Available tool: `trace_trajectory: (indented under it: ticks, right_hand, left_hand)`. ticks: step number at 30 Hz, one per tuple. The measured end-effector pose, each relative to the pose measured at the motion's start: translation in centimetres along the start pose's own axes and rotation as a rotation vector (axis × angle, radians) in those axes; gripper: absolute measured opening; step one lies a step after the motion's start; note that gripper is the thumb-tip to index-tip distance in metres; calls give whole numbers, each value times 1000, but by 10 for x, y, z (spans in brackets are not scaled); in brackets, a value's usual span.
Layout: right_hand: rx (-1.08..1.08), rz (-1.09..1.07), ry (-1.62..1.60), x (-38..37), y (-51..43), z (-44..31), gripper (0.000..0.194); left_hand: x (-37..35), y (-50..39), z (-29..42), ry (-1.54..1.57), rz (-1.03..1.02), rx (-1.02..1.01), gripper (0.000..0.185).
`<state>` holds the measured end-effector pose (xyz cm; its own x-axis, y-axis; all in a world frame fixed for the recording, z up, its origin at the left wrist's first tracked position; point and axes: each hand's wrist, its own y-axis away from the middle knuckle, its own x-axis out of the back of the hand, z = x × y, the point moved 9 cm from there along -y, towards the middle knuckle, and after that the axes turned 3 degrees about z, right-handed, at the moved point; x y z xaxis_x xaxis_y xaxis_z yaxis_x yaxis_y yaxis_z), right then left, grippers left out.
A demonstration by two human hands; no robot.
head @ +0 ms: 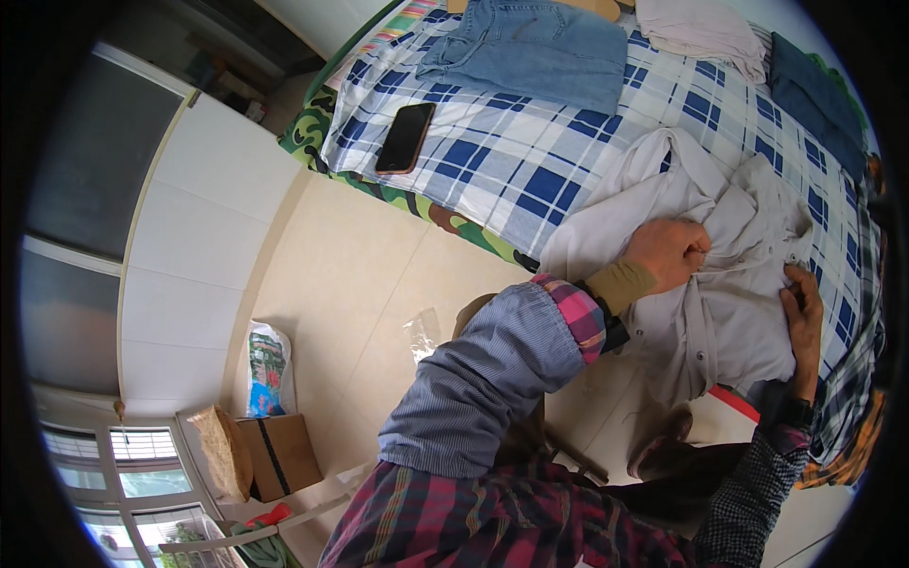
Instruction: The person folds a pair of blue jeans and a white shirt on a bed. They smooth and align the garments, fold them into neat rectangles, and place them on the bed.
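Observation:
A crumpled off-white garment with snap buttons (738, 319) lies over the near edge of the bed, its lower part hanging down. My left hand (664, 252) is closed on a fold at its middle, the fingers curled around the cloth. At the right side of the garment is my right hand (804, 302), bent, with thumb and fingertips touching the fabric near a snap. Whether those fingertips pinch the cloth is unclear. Beneath the garment is a blue-and-white checked bed sheet (490, 181).
Folded blue jeans (529, 57), a smartphone (405, 138), a pale folded cloth (699, 35) and dark blue folded clothing (813, 106) lie on the bed. Plaid cloth (848, 397) hangs at the right. A cardboard box (287, 454) and a printed bag (268, 369) stand on the tiled floor.

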<state>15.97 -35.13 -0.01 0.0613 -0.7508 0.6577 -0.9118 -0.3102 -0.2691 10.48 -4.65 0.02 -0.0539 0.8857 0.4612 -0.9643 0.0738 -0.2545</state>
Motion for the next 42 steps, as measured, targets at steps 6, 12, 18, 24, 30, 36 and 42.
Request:
trace_trajectory:
  ticks: [6, 12, 18, 24, 30, 36, 42]
  right_hand:
    - [-24, 5, -8, 0, 0, -5, 39]
    - [-2, 3, 35, 0, 0, -4, 38]
    - [-38, -32, 38, -1, -2, 4, 38]
    - [10, 29, 7, 1, -1, -6, 37]
    - [15, 37, 24, 1, 0, -12, 37]
    - [-14, 27, 21, 1, 0, -9, 37]
    - [10, 37, 10, 0, -1, -13, 37]
  left_hand:
    - [-1, -1, -2, -2, -16, 10, 12]
    - [-1, -1, -1, 2, 0, -6, 13]
    - [0, -1, -1, -1, 32, -8, 7]
    - [0, -1, -1, 14, 37, -9, 7]
    - [1, 0, 0, -8, 39, -22, 9]
    - [-2, -1, -3, -25, -13, 9, 13]
    - [-2, -1, -2, -29, -8, -4, 14]
